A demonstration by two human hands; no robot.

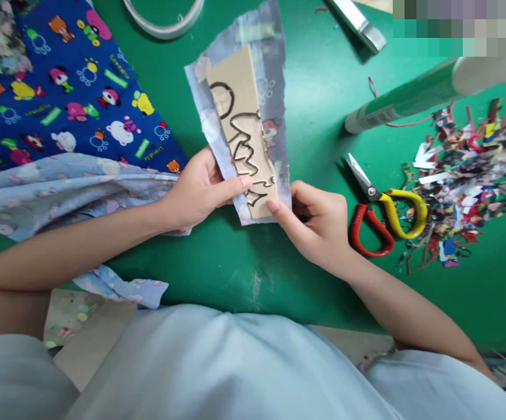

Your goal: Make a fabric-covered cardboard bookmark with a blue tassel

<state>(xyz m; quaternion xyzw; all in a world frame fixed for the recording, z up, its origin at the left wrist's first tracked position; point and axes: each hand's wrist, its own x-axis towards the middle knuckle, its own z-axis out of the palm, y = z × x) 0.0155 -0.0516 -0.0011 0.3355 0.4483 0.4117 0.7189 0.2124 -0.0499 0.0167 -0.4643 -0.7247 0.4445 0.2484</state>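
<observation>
Between both hands is a tan cardboard strip (259,131) with black handwritten strokes, lying on a light blue patterned fabric piece (209,125). Strips of pale tape show on the fabric near its upper end. My left hand (200,189) pinches the left edge, its thumb pressed on the cardboard. At the lower right corner my right hand (318,224) grips the same pieces, thumb on top and fingers underneath, partly hidden. The fabric and cardboard are held tilted above the green table (217,268).
Blue cartoon-print fabric (121,111) and crumpled light blue cloth (81,181) lie at left. Scissors with red and yellow handles (370,195), a green and white tube (410,96) and a heap of scraps (463,181) are at right. A tape roll (165,29) and metal clipper-like tool (360,26) lie behind.
</observation>
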